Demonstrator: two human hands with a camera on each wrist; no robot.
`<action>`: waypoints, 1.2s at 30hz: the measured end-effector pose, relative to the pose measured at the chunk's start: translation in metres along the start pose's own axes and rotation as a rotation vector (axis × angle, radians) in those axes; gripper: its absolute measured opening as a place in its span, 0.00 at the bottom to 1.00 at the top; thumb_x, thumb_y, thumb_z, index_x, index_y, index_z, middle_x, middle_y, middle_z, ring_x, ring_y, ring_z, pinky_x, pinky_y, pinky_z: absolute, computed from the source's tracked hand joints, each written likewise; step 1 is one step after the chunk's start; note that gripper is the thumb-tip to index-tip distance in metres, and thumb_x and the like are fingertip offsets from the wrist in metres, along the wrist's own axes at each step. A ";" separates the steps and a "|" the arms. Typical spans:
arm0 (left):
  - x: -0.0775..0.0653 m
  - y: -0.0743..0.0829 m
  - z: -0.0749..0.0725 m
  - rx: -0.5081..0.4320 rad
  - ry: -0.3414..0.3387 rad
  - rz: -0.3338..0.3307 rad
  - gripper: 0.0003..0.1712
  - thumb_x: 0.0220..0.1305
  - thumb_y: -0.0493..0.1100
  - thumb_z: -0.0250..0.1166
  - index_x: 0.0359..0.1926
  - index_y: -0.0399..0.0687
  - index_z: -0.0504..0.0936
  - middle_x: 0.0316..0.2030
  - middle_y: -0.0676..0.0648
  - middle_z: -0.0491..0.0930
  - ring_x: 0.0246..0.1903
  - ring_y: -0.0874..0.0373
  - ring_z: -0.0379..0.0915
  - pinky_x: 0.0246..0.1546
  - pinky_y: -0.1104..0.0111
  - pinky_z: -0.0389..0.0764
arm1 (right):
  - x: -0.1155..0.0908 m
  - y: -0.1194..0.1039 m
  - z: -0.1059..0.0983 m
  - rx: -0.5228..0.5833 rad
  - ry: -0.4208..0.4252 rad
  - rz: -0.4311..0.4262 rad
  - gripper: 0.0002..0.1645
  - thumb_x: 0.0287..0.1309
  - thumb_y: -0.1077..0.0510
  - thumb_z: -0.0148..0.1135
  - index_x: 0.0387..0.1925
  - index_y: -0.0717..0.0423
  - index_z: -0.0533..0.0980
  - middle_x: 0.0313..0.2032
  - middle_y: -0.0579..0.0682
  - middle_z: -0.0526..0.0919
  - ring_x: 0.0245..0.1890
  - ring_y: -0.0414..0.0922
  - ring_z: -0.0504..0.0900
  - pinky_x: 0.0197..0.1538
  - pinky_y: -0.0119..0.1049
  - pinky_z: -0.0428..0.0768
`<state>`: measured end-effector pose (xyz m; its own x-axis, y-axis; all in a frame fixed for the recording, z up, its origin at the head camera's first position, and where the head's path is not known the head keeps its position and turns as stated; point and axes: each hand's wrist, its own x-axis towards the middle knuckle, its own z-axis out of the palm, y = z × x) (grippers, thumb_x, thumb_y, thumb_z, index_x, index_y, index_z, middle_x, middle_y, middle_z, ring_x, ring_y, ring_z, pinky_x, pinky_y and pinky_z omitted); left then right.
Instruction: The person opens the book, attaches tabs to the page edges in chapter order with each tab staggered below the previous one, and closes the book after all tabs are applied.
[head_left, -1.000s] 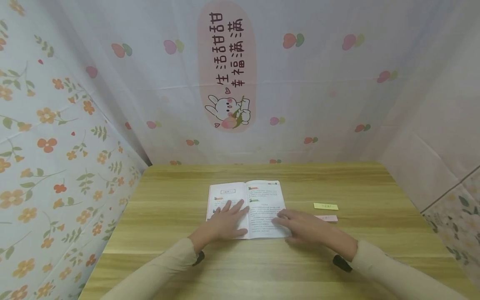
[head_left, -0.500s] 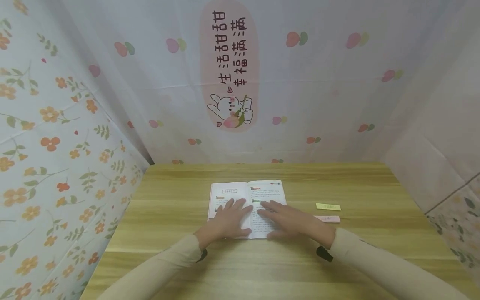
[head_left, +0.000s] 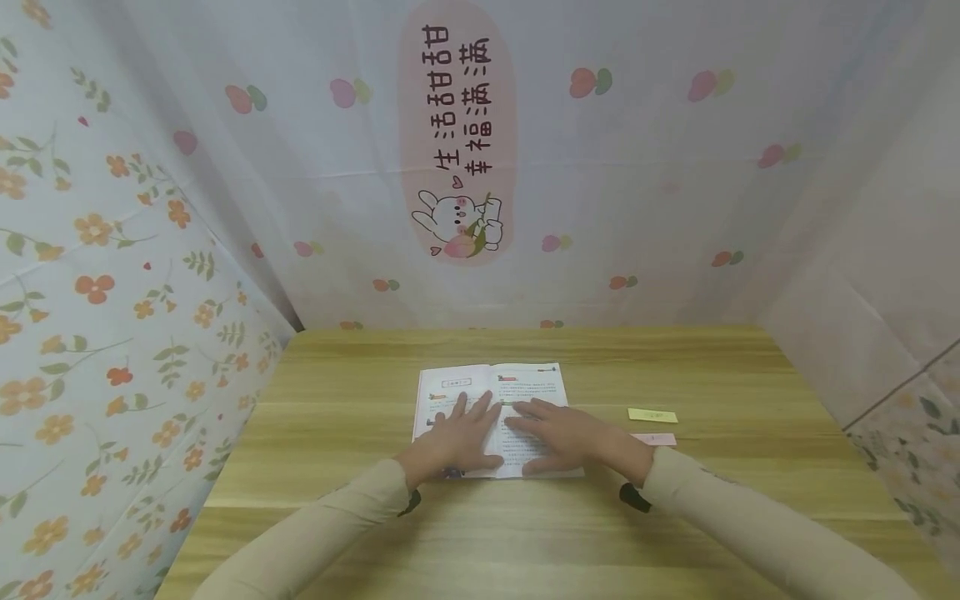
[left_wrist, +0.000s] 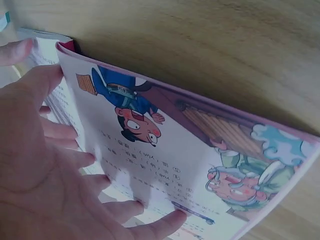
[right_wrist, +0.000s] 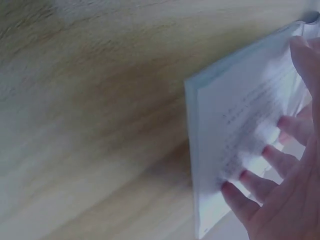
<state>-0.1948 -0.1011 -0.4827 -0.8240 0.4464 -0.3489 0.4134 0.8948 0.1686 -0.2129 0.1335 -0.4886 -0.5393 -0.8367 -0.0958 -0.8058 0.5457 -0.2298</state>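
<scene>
An open book (head_left: 528,379) lies on the wooden table, with printed text on both pages. My left hand (head_left: 463,435) rests on the left page, its fingers spread. In the left wrist view that page (left_wrist: 175,165) bears cartoon figures, and its outer edge stands a little off the table. On the right page lies my right hand (head_left: 566,433), fingers extended toward the middle fold. The right wrist view shows its fingertips (right_wrist: 242,176) touching the page (right_wrist: 240,95). Each hand hides part of the text beneath it.
Right of the book lie a yellow paper strip (head_left: 652,415) and a pink paper strip (head_left: 655,439), the pink one partly behind the right forearm. The wooden table (head_left: 360,358) reaches back to a printed curtain (head_left: 637,192). Floral cloth (head_left: 112,333) hangs at the left.
My right hand has moved left from the book's right edge onto the right page, its fingers now straighter. The left hand stays on the left page.
</scene>
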 end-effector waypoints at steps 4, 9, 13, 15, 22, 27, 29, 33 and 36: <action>-0.001 0.000 -0.001 0.005 -0.001 0.002 0.54 0.65 0.69 0.62 0.81 0.53 0.50 0.80 0.46 0.41 0.75 0.34 0.39 0.63 0.31 0.59 | 0.006 0.000 0.003 -0.011 -0.019 0.021 0.51 0.66 0.32 0.61 0.77 0.58 0.60 0.75 0.64 0.58 0.71 0.69 0.59 0.68 0.61 0.64; 0.000 0.002 -0.003 0.017 -0.002 -0.007 0.51 0.68 0.68 0.60 0.81 0.52 0.52 0.80 0.46 0.43 0.75 0.34 0.41 0.64 0.33 0.59 | 0.008 -0.001 0.005 -0.031 -0.014 0.032 0.52 0.65 0.31 0.60 0.78 0.57 0.58 0.75 0.65 0.57 0.71 0.70 0.57 0.69 0.61 0.61; 0.006 0.001 -0.005 0.074 -0.004 -0.018 0.43 0.75 0.62 0.53 0.81 0.48 0.52 0.80 0.47 0.43 0.75 0.36 0.41 0.65 0.36 0.60 | 0.008 0.000 0.007 -0.038 -0.012 0.028 0.51 0.66 0.31 0.59 0.77 0.56 0.60 0.75 0.63 0.58 0.72 0.69 0.57 0.70 0.61 0.61; 0.011 0.000 -0.006 0.093 0.009 -0.023 0.40 0.77 0.58 0.50 0.80 0.46 0.52 0.80 0.47 0.44 0.75 0.37 0.42 0.66 0.38 0.60 | 0.008 0.001 0.008 -0.050 -0.016 0.031 0.50 0.66 0.30 0.57 0.77 0.55 0.60 0.75 0.63 0.58 0.72 0.69 0.57 0.70 0.59 0.61; 0.032 -0.008 -0.003 0.112 0.057 -0.058 0.36 0.81 0.53 0.41 0.81 0.42 0.48 0.80 0.45 0.41 0.76 0.38 0.39 0.69 0.39 0.54 | 0.008 0.000 0.010 -0.054 -0.029 0.047 0.50 0.67 0.30 0.56 0.78 0.55 0.60 0.76 0.62 0.57 0.72 0.68 0.55 0.71 0.58 0.60; 0.050 -0.015 -0.006 0.071 0.047 -0.092 0.36 0.82 0.53 0.38 0.81 0.42 0.43 0.80 0.45 0.39 0.77 0.38 0.35 0.70 0.38 0.49 | 0.008 -0.002 0.009 -0.037 -0.037 0.057 0.49 0.68 0.31 0.56 0.78 0.55 0.59 0.76 0.62 0.56 0.73 0.69 0.54 0.71 0.59 0.59; 0.056 -0.017 -0.008 0.052 0.041 -0.113 0.36 0.82 0.54 0.38 0.81 0.43 0.42 0.80 0.45 0.39 0.77 0.39 0.35 0.71 0.38 0.48 | 0.009 -0.003 0.010 -0.035 -0.041 0.060 0.49 0.68 0.31 0.56 0.78 0.55 0.58 0.76 0.62 0.55 0.73 0.69 0.54 0.71 0.59 0.59; 0.059 -0.019 -0.010 0.044 0.051 -0.140 0.36 0.83 0.55 0.36 0.82 0.44 0.41 0.80 0.45 0.38 0.77 0.40 0.36 0.71 0.39 0.47 | 0.009 -0.003 0.010 -0.031 -0.054 0.063 0.49 0.69 0.31 0.55 0.79 0.55 0.57 0.77 0.62 0.54 0.73 0.69 0.52 0.72 0.59 0.58; 0.058 -0.019 -0.006 0.050 0.073 -0.121 0.37 0.83 0.56 0.36 0.81 0.44 0.40 0.80 0.45 0.37 0.77 0.39 0.35 0.71 0.39 0.47 | 0.008 -0.003 0.010 -0.026 -0.063 0.076 0.49 0.69 0.31 0.55 0.79 0.55 0.57 0.77 0.62 0.53 0.74 0.68 0.51 0.72 0.59 0.57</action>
<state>-0.2523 -0.0922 -0.5007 -0.8943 0.3359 -0.2955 0.3265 0.9416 0.0823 -0.2126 0.1243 -0.4983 -0.5834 -0.7935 -0.1733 -0.7696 0.6083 -0.1942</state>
